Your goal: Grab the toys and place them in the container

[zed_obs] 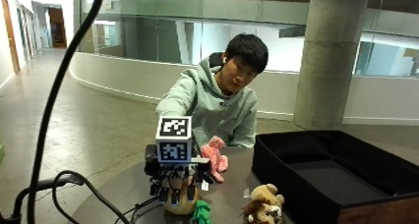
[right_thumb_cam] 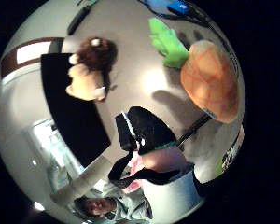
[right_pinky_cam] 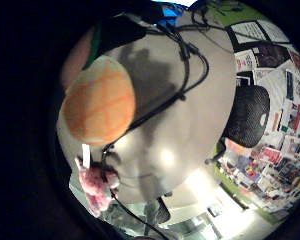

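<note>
While the gloved right hand (zed_obs: 175, 177) hangs over the table (zed_obs: 128, 189), the orange turtle toy (zed_obs: 178, 206) lies right beneath its palm, the green head (zed_obs: 201, 212) poking out beside it; whether the fingers curl round it cannot be told. The lion toy (zed_obs: 264, 204) sits off to the hand's side, against the black container (zed_obs: 327, 172). Behind the hand, the person's bare hand holds a pink plush toy (zed_obs: 214, 158).
</note>
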The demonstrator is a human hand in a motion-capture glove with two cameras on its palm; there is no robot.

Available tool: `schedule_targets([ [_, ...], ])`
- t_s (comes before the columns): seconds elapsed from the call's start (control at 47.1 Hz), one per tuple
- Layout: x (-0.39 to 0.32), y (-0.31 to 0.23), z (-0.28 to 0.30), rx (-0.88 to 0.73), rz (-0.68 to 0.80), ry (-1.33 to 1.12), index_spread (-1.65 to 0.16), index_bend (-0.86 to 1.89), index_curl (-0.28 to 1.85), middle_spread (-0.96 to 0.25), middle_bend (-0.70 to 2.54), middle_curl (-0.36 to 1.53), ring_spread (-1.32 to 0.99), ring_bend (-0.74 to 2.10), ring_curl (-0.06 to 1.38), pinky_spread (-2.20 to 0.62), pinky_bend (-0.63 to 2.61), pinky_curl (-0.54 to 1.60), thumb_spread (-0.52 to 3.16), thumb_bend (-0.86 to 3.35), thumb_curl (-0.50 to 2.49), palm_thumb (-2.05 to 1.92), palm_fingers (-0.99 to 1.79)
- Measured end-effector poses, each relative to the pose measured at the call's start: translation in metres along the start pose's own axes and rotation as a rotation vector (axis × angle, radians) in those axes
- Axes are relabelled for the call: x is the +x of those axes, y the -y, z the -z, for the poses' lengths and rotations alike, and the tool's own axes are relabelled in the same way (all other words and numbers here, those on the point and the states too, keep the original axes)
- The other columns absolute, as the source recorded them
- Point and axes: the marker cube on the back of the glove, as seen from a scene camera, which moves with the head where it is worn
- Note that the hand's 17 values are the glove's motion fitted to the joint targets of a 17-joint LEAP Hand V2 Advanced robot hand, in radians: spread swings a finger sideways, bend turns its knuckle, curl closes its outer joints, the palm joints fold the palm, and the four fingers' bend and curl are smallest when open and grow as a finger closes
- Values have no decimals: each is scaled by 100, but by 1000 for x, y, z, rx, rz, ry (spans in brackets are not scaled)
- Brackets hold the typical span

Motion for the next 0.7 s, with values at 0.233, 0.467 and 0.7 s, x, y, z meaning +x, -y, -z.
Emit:
schedule_targets([
  [0.233, 1, 7, -36, 61, 55, -27, -27, 10, 23, 0, 12, 22, -5, 38, 22, 0, 107, 41, 133, 2, 24, 9, 0],
  [0.467, -14, 5, -36, 151, 146, -23, -29, 16, 22, -15, 39, 31, -27, 86, 34, -26, 104, 37, 134, 26, 39, 58, 85],
  [0.7, -52, -19, 2, 194, 259, 20, -30, 30, 31, -25, 67, 46, -36, 103, 46, -35, 91, 38, 90, 24, 54, 74, 115],
])
